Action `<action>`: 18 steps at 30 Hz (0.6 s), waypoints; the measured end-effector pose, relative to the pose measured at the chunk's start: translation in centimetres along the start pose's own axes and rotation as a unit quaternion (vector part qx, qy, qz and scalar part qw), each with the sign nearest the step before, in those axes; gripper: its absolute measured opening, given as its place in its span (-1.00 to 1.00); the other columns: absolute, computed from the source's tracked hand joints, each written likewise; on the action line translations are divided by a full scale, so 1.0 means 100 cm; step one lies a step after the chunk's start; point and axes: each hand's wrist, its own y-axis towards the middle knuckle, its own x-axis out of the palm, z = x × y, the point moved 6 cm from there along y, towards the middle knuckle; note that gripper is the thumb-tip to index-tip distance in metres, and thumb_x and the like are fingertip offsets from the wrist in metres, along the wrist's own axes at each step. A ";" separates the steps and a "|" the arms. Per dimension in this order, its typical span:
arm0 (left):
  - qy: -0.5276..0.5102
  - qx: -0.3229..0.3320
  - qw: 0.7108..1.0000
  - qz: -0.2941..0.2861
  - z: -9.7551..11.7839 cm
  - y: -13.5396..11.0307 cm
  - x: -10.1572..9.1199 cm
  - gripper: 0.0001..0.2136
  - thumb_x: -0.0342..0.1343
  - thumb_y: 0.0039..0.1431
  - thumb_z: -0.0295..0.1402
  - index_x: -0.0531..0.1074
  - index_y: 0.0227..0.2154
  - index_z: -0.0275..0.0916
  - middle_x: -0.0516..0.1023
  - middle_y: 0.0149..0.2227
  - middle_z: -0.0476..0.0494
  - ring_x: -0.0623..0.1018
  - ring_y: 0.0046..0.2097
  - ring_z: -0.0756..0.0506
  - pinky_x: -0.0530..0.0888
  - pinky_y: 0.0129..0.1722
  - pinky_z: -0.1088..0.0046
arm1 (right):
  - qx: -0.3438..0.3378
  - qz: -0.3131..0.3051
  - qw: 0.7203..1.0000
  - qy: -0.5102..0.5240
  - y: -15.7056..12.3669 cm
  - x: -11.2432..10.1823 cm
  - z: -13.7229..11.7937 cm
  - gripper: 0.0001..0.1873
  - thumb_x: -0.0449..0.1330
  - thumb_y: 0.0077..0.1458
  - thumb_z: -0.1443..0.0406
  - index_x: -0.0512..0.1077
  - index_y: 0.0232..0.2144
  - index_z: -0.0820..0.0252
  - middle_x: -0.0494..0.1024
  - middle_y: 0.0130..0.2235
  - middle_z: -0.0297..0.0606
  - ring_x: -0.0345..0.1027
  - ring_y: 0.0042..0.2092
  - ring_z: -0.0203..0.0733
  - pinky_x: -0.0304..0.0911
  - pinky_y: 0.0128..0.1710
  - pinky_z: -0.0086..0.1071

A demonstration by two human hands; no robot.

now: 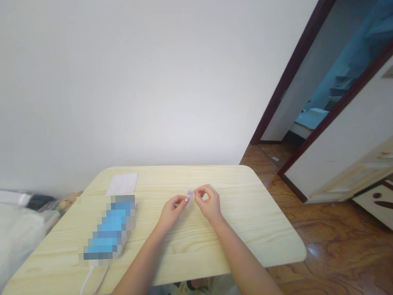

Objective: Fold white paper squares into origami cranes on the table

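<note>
Both my hands meet over the middle of a light wooden table. My left hand and my right hand each pinch one end of a small pale, crumpled bit held between them just above the tabletop. I cannot make out what the bit is. Fingers of both hands are curled closed around it.
A blue pixelated flat object with a white loop lies on the table's left part, and a white sheet of paper lies behind it. White wall ahead, open doorway and wooden floor to the right, pale bedding at left.
</note>
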 end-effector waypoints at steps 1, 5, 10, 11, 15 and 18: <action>-0.004 0.000 1.000 0.007 0.000 0.000 -0.001 -0.74 0.03 -0.03 -0.15 0.45 -0.49 -0.26 0.50 -0.48 -0.06 0.44 -0.39 -0.07 0.32 -0.40 0.48 | 0.001 -0.006 1.000 0.006 -0.001 0.001 0.000 -0.91 0.08 -0.07 0.38 0.33 -0.57 0.19 0.34 -0.52 -0.36 0.22 -0.45 -0.31 0.15 -0.38 -0.43; -0.033 -0.010 0.999 0.030 0.000 0.001 -0.007 -0.74 0.01 -0.01 -0.16 0.43 -0.51 -0.26 0.51 -0.49 -0.07 0.46 -0.39 -0.07 0.33 -0.36 0.48 | 0.037 -0.051 0.997 0.044 -0.002 0.011 0.011 -0.89 0.09 -0.04 0.30 0.36 -0.54 0.20 0.38 -0.49 -0.33 0.24 -0.42 -0.30 0.15 -0.36 -0.43; -0.027 -0.035 0.999 0.019 0.000 0.001 -0.007 -0.73 0.01 -0.04 -0.16 0.45 -0.49 -0.26 0.50 -0.54 -0.06 0.46 -0.43 -0.07 0.34 -0.38 0.47 | 0.250 -0.143 0.951 0.111 -0.007 0.029 0.048 -0.61 -0.03 0.03 0.09 0.40 -0.54 0.27 0.27 -0.65 -0.39 0.10 -0.59 -0.36 0.01 -0.57 -0.47; -0.023 -0.035 0.999 0.016 0.001 0.001 -0.006 -0.73 0.01 -0.05 -0.15 0.45 -0.50 -0.26 0.50 -0.55 -0.06 0.46 -0.43 -0.07 0.34 -0.38 0.47 | 0.279 -0.161 0.938 0.124 -0.009 0.032 0.052 -0.59 -0.03 0.02 0.07 0.39 -0.57 0.27 0.21 -0.69 -0.43 0.05 -0.63 -0.38 -0.04 -0.60 -0.47; -0.007 -0.025 1.000 0.005 0.005 0.001 -0.004 -0.73 0.01 -0.05 -0.14 0.42 -0.57 -0.26 0.45 -0.58 -0.02 0.42 -0.45 -0.05 0.31 -0.40 0.49 | 0.304 -0.176 0.916 0.192 -0.010 0.035 0.052 -0.63 0.07 -0.07 0.07 0.25 -0.70 0.23 0.12 -0.74 -0.49 -0.06 -0.65 -0.43 -0.14 -0.63 -0.49; -0.003 -0.028 1.000 0.003 0.003 0.001 -0.004 -0.68 -0.03 -0.01 -0.10 0.35 -0.64 -0.26 0.35 -0.64 0.02 0.35 -0.52 -0.01 0.26 -0.48 0.52 | 0.306 -0.164 0.907 0.237 -0.012 0.036 0.051 -0.65 0.11 -0.10 0.10 0.21 -0.71 0.21 0.11 -0.73 -0.50 -0.09 -0.65 -0.44 -0.17 -0.64 -0.48</action>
